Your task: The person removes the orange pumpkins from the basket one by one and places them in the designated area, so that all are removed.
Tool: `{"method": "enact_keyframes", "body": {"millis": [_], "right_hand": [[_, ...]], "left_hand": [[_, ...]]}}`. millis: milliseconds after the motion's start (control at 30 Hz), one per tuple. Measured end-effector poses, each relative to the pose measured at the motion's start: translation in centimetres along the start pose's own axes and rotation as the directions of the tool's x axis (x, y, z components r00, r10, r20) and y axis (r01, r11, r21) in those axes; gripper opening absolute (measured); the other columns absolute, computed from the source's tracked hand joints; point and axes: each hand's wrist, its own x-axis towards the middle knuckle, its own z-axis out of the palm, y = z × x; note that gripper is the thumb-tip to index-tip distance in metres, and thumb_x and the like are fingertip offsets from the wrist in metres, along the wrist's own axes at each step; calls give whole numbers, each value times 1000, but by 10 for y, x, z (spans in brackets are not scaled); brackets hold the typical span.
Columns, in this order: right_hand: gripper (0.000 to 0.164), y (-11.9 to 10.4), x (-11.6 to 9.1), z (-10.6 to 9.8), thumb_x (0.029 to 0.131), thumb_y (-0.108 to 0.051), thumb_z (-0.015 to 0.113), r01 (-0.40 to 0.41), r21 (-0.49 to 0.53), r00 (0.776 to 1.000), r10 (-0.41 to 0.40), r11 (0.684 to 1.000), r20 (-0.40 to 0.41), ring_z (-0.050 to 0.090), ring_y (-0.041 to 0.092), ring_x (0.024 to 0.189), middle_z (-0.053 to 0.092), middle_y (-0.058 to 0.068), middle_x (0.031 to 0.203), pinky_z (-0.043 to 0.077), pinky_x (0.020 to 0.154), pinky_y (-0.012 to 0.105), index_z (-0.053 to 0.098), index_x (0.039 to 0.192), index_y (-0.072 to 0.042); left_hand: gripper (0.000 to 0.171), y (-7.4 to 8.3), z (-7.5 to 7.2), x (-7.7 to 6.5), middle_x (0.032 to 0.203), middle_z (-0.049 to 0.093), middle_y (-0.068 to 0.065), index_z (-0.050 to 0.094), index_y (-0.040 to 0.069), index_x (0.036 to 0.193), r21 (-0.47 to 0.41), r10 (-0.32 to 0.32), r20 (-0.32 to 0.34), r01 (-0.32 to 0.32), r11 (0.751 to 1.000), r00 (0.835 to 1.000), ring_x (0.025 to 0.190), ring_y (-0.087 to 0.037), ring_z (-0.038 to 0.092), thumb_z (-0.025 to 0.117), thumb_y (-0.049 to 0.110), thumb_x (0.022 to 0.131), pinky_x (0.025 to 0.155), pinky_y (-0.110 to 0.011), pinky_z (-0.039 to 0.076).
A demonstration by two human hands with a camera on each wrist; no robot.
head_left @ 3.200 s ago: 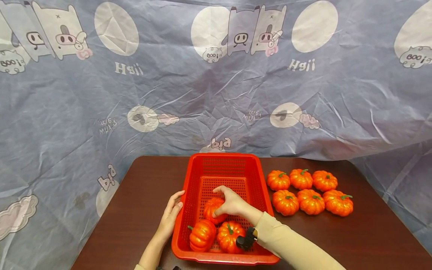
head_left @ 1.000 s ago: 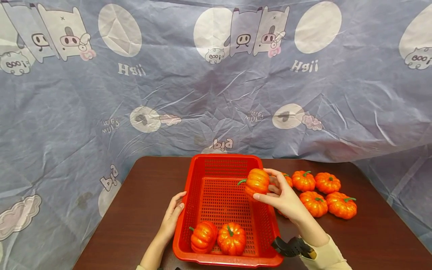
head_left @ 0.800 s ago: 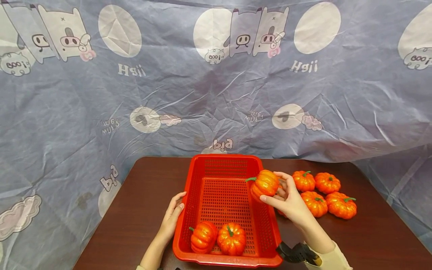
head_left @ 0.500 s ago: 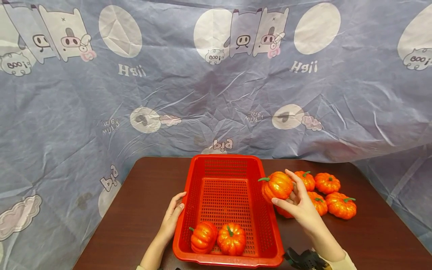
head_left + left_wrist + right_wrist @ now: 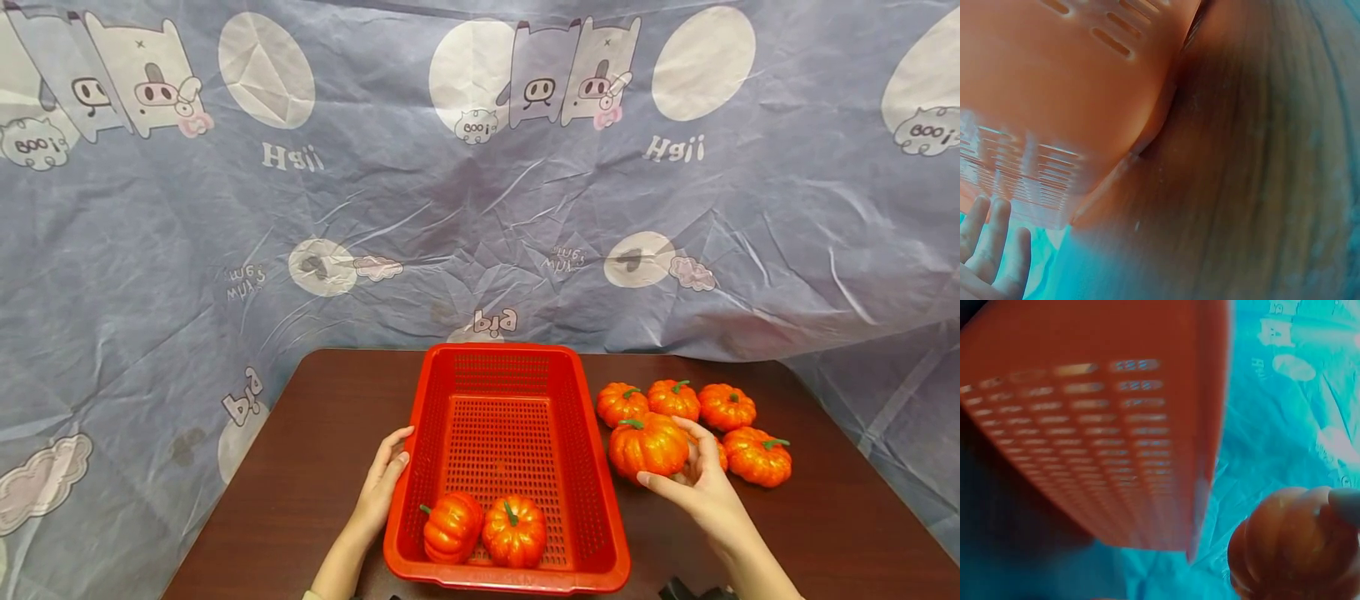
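Observation:
My right hand (image 5: 708, 487) grips an orange toy pumpkin (image 5: 647, 450) with a green stem, thumb in front and fingers behind. It is just right of the red plastic basket (image 5: 618, 542), overlapping the pumpkins grouped there. The right wrist view has this held pumpkin (image 5: 1291, 544) at lower right, beside the basket's slotted wall (image 5: 1166, 337). At the basket's left side, my left hand (image 5: 378, 483) rests its fingers along the outer wall near the rim. Those fingers (image 5: 997, 234) look fairly straight in the left wrist view. Two pumpkins, one tipped (image 5: 453, 527) and one upright (image 5: 515, 532), lie at the basket's near end.
Right of the basket, several pumpkins stand in two rows on the dark brown table (image 5: 322, 417), including one at the back (image 5: 727, 407) and one at front right (image 5: 759, 457). A printed grey-blue cloth (image 5: 450, 208) hangs behind the table.
The right hand has lifted a third pumpkin out of the basket and carried it over the right rim, lower and rightward to the pumpkin rows. My left hand stays at the basket.

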Motion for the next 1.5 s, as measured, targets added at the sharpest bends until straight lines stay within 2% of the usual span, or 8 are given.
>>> {"method": "enact_keyframes", "body": {"millis": [233,367,567,800,1000,1133,1233,1500], "right_hand": [[77,24,-14,-9,77,10,67,39,-4,999,-39,999,11,45,0,101,27,-4,132,42,73,17,25,135,-20],[78,36,-22,-13,76,11,67,11,26,999,-12,1000,38,50,0,99,30,-3,131,46,73,18,22,135,-13],[77,50,-28,-19,78,2,71,-79,-92,996,82,993,33,47,-7,103,33,-8,131,44,77,16,25,137,-12],[77,70,-33,-27,75,2,73,-100,-166,993,108,981,42,44,-13,102,39,-22,121,45,76,17,28,137,-10],[89,78,-33,-32,73,-1,76,-239,-177,963,256,955,79,44,-15,96,29,18,140,47,76,21,17,140,-1],[94,79,-31,-34,74,-4,77,-306,-242,939,334,921,83,50,16,115,20,27,143,48,82,31,13,143,-2],[95,80,-30,-35,74,-8,78,-311,-298,935,347,903,78,37,43,123,23,28,143,48,84,37,14,143,-1],[91,81,-26,-39,74,-10,78,-274,-381,939,332,883,94,40,44,121,29,34,140,48,84,38,19,142,4]], "left_hand": [[38,0,0,0,124,44,-26,36,4,138,1,5,3,-5,1000,1000,105,-16,52,38,12,100,83,-29,48],[38,0,0,0,124,44,-26,36,4,138,1,5,1,-5,1000,1000,105,-16,52,38,12,100,84,-28,48],[38,0,0,1,125,44,-24,37,3,137,22,17,-14,-17,1000,1000,107,-14,50,38,12,100,85,-26,46],[38,-1,1,1,127,44,-22,38,5,137,37,16,-24,-15,999,1000,108,-13,49,39,12,100,86,-26,45],[38,-1,0,0,126,44,-22,38,5,137,31,2,-19,-1,1000,1000,107,-14,50,39,12,100,85,-27,46],[38,-1,0,0,126,44,-24,37,4,137,17,-3,-10,3,1000,1000,107,-15,51,38,12,100,85,-27,47],[38,0,0,0,125,44,-25,37,4,138,12,-6,-7,6,1000,1000,107,-15,51,37,11,101,85,-28,47],[38,3,1,-1,125,43,-24,36,4,139,13,-13,-5,13,1000,1000,107,-16,50,35,9,101,84,-29,48]]}}
